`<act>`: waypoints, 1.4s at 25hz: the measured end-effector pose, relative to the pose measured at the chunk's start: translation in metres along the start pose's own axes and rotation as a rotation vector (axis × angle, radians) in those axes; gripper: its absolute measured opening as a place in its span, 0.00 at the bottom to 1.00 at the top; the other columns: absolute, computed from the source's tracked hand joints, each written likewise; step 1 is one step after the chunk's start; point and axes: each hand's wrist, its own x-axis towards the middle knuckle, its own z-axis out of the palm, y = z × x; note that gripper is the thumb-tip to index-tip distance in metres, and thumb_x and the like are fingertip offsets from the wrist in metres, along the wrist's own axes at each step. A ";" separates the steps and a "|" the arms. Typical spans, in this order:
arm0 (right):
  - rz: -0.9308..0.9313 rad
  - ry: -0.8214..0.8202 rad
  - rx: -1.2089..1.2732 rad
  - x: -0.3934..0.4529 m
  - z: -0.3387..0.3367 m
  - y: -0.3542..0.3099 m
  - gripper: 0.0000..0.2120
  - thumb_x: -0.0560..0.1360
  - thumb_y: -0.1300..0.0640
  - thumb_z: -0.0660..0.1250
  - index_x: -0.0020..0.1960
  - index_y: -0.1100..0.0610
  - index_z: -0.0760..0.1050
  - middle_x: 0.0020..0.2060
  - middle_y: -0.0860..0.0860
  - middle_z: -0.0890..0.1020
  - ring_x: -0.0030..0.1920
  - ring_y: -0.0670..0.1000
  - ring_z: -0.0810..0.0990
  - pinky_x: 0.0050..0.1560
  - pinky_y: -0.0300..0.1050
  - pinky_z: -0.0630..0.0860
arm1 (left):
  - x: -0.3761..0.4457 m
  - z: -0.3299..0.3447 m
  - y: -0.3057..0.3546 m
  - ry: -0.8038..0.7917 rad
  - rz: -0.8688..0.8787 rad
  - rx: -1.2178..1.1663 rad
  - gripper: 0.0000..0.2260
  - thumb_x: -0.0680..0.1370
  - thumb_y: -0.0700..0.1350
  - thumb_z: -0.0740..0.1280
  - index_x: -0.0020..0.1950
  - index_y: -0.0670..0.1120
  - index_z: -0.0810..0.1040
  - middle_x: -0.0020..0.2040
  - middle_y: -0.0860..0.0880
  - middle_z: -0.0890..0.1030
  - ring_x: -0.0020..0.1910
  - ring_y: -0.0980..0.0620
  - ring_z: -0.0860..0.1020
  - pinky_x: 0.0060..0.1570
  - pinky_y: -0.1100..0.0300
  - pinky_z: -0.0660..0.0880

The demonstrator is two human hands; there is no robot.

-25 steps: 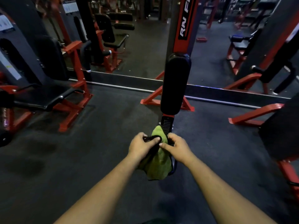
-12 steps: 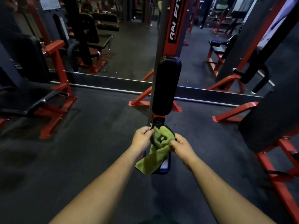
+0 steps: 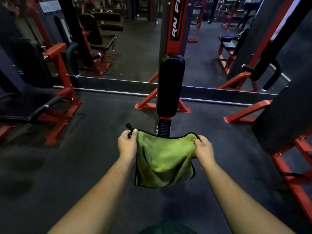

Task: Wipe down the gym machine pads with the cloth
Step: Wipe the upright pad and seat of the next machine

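You stand in a gym: red steel machine frames with black padded seats crowd both sides, a long black pad hangs on the red upright ahead (white lettering runs up it), and dark rubber flooring covers the ground.

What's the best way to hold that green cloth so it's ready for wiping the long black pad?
By its top corners, as now: the left hand and right hand each pinch a corner of the green cloth from the near side. It hangs flat and open below its top edge, so its face could probably meet the upright black pad directly.
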 end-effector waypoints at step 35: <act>-0.519 -0.414 -1.102 -0.002 -0.018 -0.039 0.21 0.76 0.36 0.67 0.63 0.46 0.76 0.60 0.49 0.72 0.66 0.54 0.70 0.59 0.53 0.73 | -0.027 0.005 0.047 -0.311 0.253 0.157 0.10 0.84 0.48 0.63 0.44 0.47 0.75 0.39 0.54 0.79 0.42 0.54 0.77 0.44 0.53 0.72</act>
